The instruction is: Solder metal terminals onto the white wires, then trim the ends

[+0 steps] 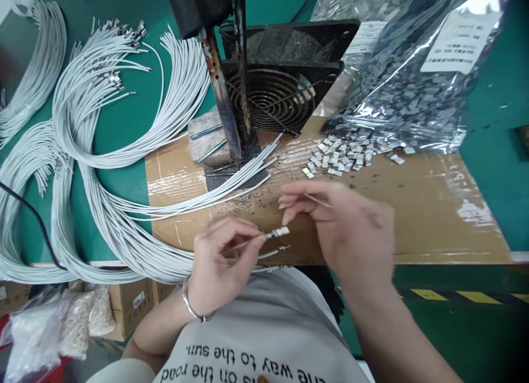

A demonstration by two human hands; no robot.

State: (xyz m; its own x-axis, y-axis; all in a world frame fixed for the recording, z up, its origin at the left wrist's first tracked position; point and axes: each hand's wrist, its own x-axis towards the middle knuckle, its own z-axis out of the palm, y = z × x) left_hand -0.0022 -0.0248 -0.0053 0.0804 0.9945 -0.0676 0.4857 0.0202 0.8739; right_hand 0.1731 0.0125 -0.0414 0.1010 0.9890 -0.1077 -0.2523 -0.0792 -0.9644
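Cardboard sheet (433,206), with a flat metal terminal (282,231) held over it

Left hand (225,256) pinches the terminal's white wire (268,236), long axis pointing toward the right hand (351,223), just right of the terminal; that blurred grip I can't make out. Loose metal clips (343,154) lie beyond the terminal.

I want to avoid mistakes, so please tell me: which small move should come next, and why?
Probably the right hand should steady the metal piece: the left hand pinches the white wire just behind it, and the right hand is already close by.
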